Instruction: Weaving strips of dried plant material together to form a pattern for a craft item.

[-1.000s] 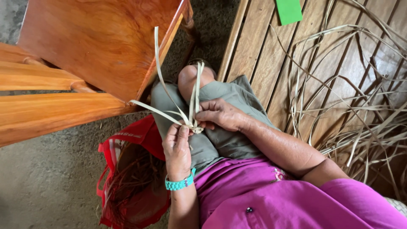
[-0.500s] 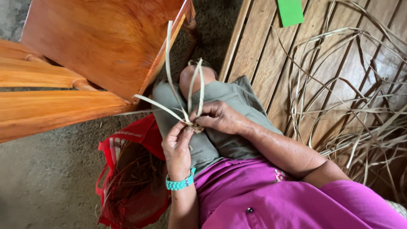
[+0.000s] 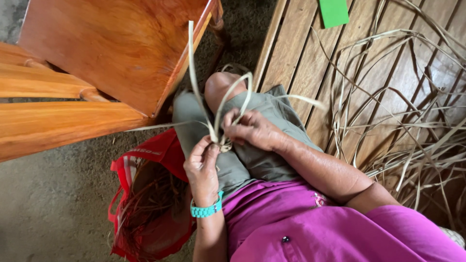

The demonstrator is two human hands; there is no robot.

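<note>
Pinching pale leaf strips [image 3: 213, 121] between 2 hands | left hand [image 3: 201, 170] below | right hand [image 3: 255, 128] beside

This is looking like a home handcraft spot, a porch or yard corner where weaving is going on rather than a fitted workshop. A slatted wooden platform [image 3: 310, 53] is lying over a bare dirt floor [image 3: 53, 204], and loose dried palm strips [image 3: 412, 121] are sprawling in a heap across the slats. A red bag [image 3: 145, 194] stuffed with more fibre is sitting on the ground, and varnished wooden furniture [image 3: 97, 63] is standing close beside it.
</note>
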